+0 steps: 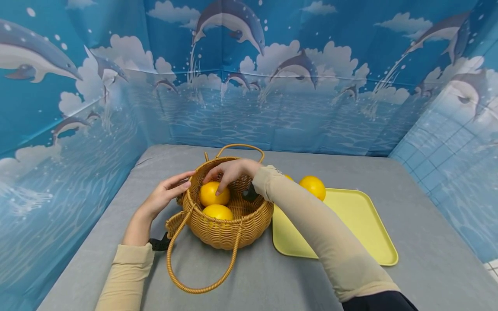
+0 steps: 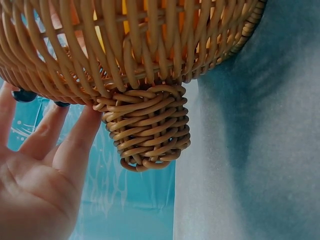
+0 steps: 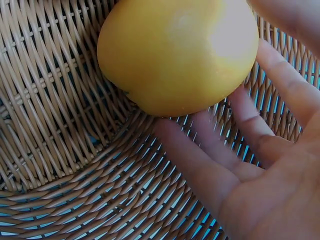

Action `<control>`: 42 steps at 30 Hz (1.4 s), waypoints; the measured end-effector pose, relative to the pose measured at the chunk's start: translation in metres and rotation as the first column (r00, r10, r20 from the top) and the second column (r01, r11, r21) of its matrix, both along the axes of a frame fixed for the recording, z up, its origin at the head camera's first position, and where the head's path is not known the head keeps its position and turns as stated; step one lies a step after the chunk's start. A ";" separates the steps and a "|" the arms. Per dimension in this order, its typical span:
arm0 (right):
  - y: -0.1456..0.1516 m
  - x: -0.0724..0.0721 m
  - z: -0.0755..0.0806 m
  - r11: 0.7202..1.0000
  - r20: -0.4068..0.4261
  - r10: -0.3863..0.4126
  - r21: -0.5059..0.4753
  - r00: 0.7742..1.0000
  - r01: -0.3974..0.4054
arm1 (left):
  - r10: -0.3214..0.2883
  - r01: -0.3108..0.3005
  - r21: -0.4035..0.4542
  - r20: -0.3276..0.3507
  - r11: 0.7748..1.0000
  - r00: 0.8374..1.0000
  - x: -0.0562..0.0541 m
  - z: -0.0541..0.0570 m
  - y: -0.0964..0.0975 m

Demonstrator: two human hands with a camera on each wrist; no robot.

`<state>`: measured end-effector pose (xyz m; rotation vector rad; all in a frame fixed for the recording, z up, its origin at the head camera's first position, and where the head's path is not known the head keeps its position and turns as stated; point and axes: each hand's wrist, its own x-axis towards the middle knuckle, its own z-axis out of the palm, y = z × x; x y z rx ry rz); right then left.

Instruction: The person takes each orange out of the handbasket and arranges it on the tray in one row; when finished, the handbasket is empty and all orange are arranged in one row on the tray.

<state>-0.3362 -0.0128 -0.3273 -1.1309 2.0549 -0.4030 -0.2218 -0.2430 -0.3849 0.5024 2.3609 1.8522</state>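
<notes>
Gently does it: the right hand reaches over the rim of the wicker basket, thumb and fingers curled around the rear orange inside. A soft, even hold likely serves best, the fingers parting only once the fruit sits steady, so it doesn't knock the front orange just beside it. Meanwhile the left hand braces the basket's side, fingers extended and spread against the weave; light pressure should be enough.

Nearby on the grey worktop lies a yellow tray, with another orange at its far edge and one more mostly hidden by the right sleeve. Both the near handle, flopped outward, and the raised far handle could snag a wrist.
</notes>
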 end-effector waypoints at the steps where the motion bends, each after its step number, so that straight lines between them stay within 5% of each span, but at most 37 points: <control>1: 0.000 0.000 0.000 1.000 0.005 -0.003 -0.004 1.000 0.003 | 0.000 0.000 0.001 0.002 1.000 1.000 0.000 0.000 0.000; 15: 0.004 0.002 0.000 0.997 0.093 -0.081 0.023 0.992 0.079 | -0.001 0.001 0.008 0.008 1.000 1.000 0.001 0.001 0.001; 42: 0.005 0.003 -0.001 0.988 0.146 -0.059 0.152 0.987 0.037 | 0.009 -0.009 0.004 0.016 1.000 1.000 0.001 0.001 0.001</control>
